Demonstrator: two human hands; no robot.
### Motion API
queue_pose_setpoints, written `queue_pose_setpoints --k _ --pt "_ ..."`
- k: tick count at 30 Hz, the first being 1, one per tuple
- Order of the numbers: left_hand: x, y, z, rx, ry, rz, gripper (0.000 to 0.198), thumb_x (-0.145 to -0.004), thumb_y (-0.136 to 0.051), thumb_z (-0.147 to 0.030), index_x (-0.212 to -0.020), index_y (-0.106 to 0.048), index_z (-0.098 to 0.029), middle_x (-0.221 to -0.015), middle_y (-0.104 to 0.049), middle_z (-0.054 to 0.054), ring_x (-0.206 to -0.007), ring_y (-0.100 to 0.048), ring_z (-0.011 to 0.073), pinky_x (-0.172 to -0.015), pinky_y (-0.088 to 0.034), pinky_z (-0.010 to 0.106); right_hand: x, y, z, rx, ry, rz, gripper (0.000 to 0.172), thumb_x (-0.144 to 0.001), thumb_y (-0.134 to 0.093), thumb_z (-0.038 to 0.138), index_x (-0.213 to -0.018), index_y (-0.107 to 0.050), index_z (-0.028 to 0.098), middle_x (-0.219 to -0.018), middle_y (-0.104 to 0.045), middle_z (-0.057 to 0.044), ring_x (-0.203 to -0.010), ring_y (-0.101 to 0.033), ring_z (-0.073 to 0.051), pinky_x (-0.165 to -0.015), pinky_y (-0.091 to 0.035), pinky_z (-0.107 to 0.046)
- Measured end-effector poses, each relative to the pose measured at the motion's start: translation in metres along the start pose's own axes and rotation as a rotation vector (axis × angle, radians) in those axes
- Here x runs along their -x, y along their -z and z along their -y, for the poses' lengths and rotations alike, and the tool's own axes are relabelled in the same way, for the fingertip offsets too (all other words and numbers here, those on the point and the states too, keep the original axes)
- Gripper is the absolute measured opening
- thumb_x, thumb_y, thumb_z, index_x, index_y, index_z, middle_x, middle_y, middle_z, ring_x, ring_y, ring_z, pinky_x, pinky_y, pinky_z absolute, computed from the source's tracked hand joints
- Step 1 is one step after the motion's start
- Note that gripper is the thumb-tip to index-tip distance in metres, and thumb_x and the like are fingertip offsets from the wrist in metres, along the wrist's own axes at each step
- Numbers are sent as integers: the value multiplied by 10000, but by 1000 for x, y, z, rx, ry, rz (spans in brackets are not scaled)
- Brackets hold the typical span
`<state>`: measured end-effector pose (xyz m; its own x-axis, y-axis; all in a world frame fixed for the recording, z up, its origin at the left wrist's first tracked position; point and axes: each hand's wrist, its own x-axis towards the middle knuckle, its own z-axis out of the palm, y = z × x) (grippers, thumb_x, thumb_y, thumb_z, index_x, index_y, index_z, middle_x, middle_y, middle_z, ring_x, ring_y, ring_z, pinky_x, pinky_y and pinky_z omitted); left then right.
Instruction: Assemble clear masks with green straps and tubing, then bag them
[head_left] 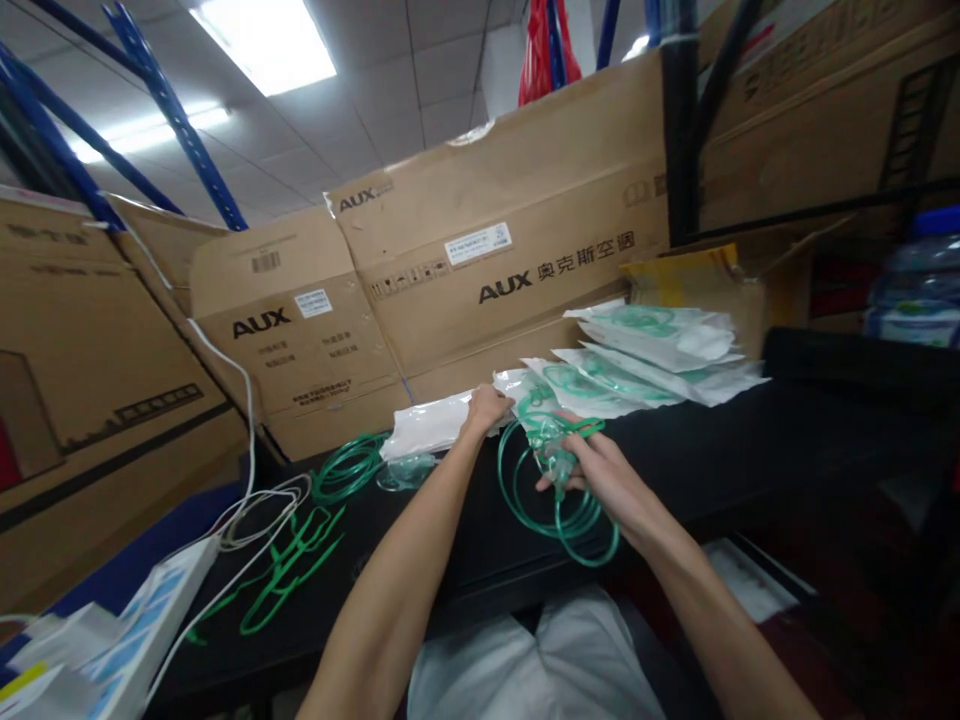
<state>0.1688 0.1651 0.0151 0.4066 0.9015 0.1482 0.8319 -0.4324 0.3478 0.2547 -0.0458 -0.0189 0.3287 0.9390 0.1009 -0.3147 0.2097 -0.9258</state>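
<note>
My right hand (589,462) is closed around a see-through green oxygen mask (553,458), with its coiled green tubing (589,520) hanging below over the table. Between the white pouches, my left hand (489,408) has its fingers closed at the edge of a pouch (517,385); which layer they grip is partly hidden. A white pouch stack (427,425) lies left of that hand. Another see-through mask (407,472) rests in front of the stack, beside a coil of green tubing (351,468). Farther left lie several green elastic straps (289,560).
Several filled pouches (652,345) overlap at the back right of the black table (457,560). Large cardboard boxes (480,290) wall the back. A power strip (154,630) with white cables stands front left. A blue-capped bottle (919,280) is at far right.
</note>
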Motion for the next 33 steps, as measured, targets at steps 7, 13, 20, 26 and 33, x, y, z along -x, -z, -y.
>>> queue_pose_setpoints --k 7,13,20,26,33 --pt "-30 -11 1 -25 -37 14 357 -964 -658 -364 -1254 -633 -157 -1267 -644 84 -1086 -660 278 -893 -580 446 0 1 0 51 10 32 491 -938 -460 144 -1426 -498 182 -843 -733 -22 -536 -727 -151 -466 -535 -218" --pt "-31 9 14 -168 7 46 342 -968 -659 -347 -1273 -621 -196 -1288 -633 95 -1122 -650 262 -914 -569 439 -7 4 -8 103 4 -7 450 -919 -516 192 -1364 -522 126 -654 -680 -6 -470 -693 -193 -368 -479 -228" --pt "-20 10 25 -300 104 131 362 -972 -650 -357 -1284 -611 -177 -1289 -632 106 -1108 -653 261 -914 -570 459 -10 7 -13 148 28 -13 394 -911 -549 201 -1298 -569 131 -596 -678 1 -395 -644 -176 -350 -456 -227" --pt "-17 9 19 -303 145 129 363 -975 -646 -359 -1287 -609 -177 -1294 -630 108 -1108 -652 259 -918 -569 462 -8 5 -11 172 25 -10 366 -915 -542 197 -1274 -585 142 -719 -726 -38 -486 -712 -198 -353 -464 -222" --pt "-5 18 23 -210 160 42 352 -977 -644 -345 -1283 -612 -176 -1299 -628 110 -1107 -651 255 -921 -569 461 -6 5 -10 180 22 -19 394 -913 -554 207 -1297 -567 122 -677 -704 -23 -503 -720 -198 -358 -456 -206"
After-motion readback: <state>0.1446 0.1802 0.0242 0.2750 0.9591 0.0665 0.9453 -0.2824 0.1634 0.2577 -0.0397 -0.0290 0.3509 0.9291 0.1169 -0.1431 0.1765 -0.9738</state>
